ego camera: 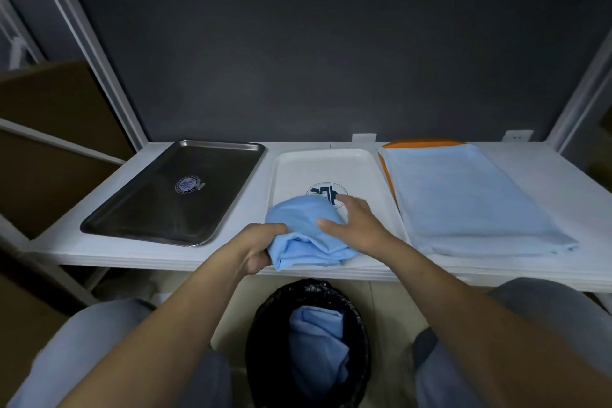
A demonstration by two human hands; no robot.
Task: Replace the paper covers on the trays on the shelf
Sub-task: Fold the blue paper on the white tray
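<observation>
Our left hand point(256, 250) is gripping the crumpled paper cover point(304, 237) with curled fingers; our right hand point(359, 225), fingers open, is touching its top.

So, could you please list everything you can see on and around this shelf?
shelf: one, white, across the middle of the view
metal tray: one, silver, left on the shelf, bare
white tray: one, white with a dark logo, centre of the shelf
orange tray: one, orange, right on the shelf
flat cover: one, light blue, spread over the orange tray
crumpled cover: one, blue, at the white tray's front edge
bin: one, black, on the floor below the shelf
discarded cover: one, blue, inside the bin
cardboard: count unclear, brown, left of the shelf
left hand: grips the crumpled cover's left end
right hand: rests on the crumpled cover
</observation>
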